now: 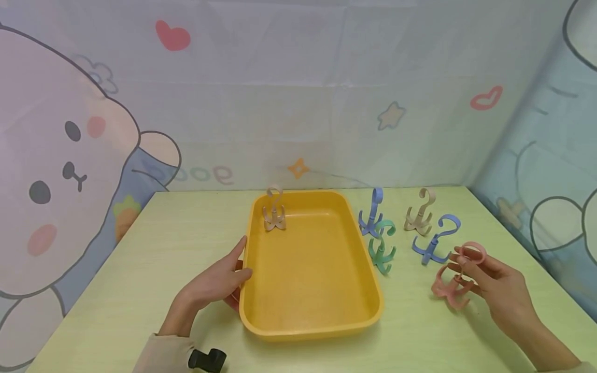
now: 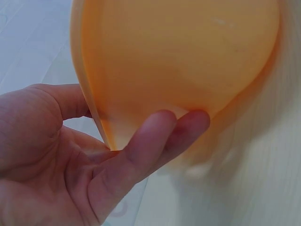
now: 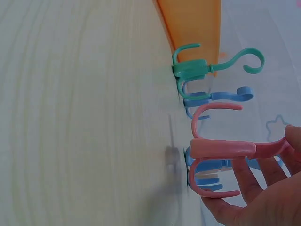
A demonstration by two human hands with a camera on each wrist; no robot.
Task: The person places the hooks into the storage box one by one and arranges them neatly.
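A yellow tray (image 1: 310,269) lies on the table, with a beige multi-prong hook (image 1: 274,217) standing in its far left corner. My left hand (image 1: 216,282) holds the tray's left side, thumb at the rim and fingers against the outer wall (image 2: 188,61). On the right, my right hand (image 1: 501,290) pinches a pink multi-prong hook (image 1: 451,291) by its upper stem; its prongs point upward in the right wrist view. Beyond it are two blue hooks (image 1: 431,251), a green hook (image 1: 382,254) and another beige hook (image 1: 420,220). The green one stands close to the tray's right side.
The pale wooden table (image 1: 154,274) meets a printed cloth backdrop (image 1: 289,103) at the back, with another cloth wall (image 1: 550,171) along the right. A black device (image 1: 207,360) is at my left wrist, near the front edge of the view.
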